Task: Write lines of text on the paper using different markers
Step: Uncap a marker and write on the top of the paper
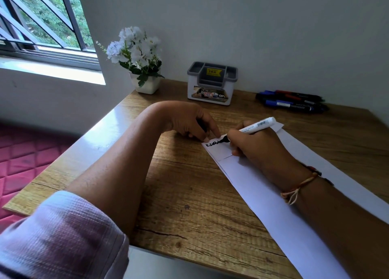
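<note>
Lettering (214,144) in black sits along the far end of the paper (263,186), a long white strip lying on the bench (185,194) from the middle out toward five o'clock. This looks to be the first line, so the task is barely begun.

To do the line well, I would say the tip wants light, even pressure and a steady travel toward three o'clock. The left finger should pin the corner so the strip does not skate, and the writing hand should slide along clear of wet ink. Spare markers (292,102) lie bunched at two o'clock on the bench, well apart from the paper, ready for the next lines.

The right hand (261,150) holds a white-barrelled marker (255,126) in a writing grip. Its thumb and fingers (235,136) are curled close round the low end of the barrel. The black tip touches the sheet at the end of the words, and the barrel's tail points off to two o'clock. The heel of that hand and the forearm rest on the strip.

The left hand (187,120) reaches in from eight o'clock, wrist bent and arched over, with its index fingertip pressed on the paper's top left corner. Its other fingers are curled in, and something dark shows inside them. My guess is the cap (201,125), though I cannot be sure.
</note>
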`<state>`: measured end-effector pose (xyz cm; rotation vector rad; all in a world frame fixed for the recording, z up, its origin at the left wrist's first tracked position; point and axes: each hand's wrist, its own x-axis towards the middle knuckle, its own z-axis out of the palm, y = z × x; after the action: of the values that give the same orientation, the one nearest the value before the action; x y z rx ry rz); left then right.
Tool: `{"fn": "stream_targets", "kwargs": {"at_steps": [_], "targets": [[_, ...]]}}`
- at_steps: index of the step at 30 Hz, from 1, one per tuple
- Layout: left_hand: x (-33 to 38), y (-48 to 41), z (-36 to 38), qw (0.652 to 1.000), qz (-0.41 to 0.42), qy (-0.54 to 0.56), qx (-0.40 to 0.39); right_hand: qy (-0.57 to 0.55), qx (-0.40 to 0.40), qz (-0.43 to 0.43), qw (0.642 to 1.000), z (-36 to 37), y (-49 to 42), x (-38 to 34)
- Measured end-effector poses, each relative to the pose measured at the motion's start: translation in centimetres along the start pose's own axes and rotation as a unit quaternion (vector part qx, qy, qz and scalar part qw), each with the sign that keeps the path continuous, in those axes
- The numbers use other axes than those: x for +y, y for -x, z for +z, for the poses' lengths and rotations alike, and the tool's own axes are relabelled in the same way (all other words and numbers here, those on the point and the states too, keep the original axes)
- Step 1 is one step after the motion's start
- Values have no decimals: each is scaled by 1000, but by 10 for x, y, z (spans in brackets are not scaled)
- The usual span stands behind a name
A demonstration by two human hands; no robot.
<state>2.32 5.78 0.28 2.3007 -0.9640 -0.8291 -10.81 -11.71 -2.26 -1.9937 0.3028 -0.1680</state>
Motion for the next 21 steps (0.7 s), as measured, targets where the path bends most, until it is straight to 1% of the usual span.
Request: {"fn": "stream_targets", "kwargs": {"at_steps": [3,7,8,12,21], "targets": [[1,0,1,1000,0,4,1,-14,9,5,1000,-1,1,1],[2,1,2,1000,-2,6,0,87,7,-58,994,-4,4,4],[2,1,2,1000,-2,7,2,92,7,-64,994,-5,4,3],[1,2,2,1000,5,7,11,63,6,-68,996,-6,5,4],[0,2,1,1000,2,-4,10,47,-2,-36,998,-6,1,4]]}}
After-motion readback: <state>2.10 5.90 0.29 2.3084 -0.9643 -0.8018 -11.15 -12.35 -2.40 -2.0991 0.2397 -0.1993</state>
